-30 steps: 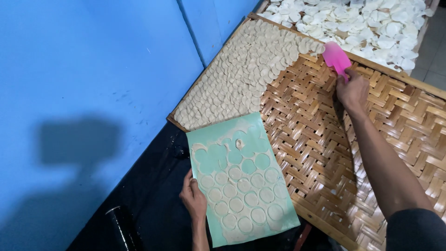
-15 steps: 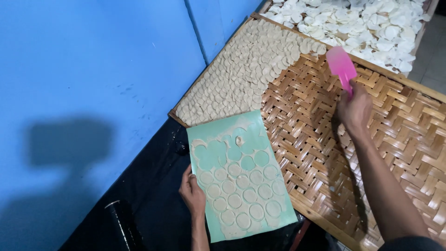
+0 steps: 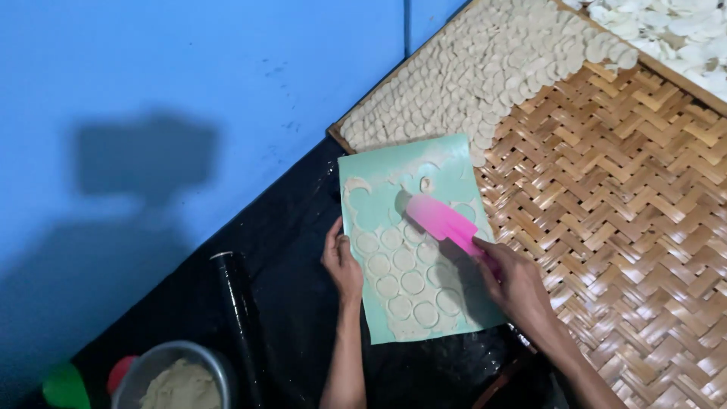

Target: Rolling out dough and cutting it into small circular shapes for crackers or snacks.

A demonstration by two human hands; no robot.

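A pale green mat (image 3: 454, 163) lies on a black surface, covered with thin dough cut into several round discs (image 3: 413, 282). My left hand (image 3: 342, 263) rests on the mat's left edge, holding it down. My right hand (image 3: 515, 282) grips a pink flat scraper (image 3: 441, 220), whose blade lies on the upper middle of the mat over the dough. The scraper's handle is hidden in my fist.
A woven bamboo tray (image 3: 628, 204) lies to the right, its upper part lined with rows of dough discs (image 3: 485, 72). Another tray of white pieces (image 3: 666, 34) sits top right. A black roller (image 3: 238, 318), a metal bowl of dough (image 3: 182, 379) and a blue wall (image 3: 151, 98) are at left.
My right hand has swung the pink scraper from over the bamboo tray down and left onto the green mat. The view has moved closer; my left hand stays on the mat's edge.
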